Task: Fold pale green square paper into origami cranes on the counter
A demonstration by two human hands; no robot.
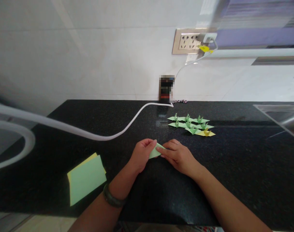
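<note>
Left hand (142, 153) pinches the folded green paper (154, 152) at one end and right hand (178, 156) pinches the other tip, low over the black countertop (234, 161), near the paper cranes (190, 124). Best bet: align edges first, then crease hard.

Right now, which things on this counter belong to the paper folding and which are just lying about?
In hand: green paper held by left hand and right hand; stack of paper sheets; folded paper cranes.
Lying about: white cable; dark device; wall socket; sink.
</note>
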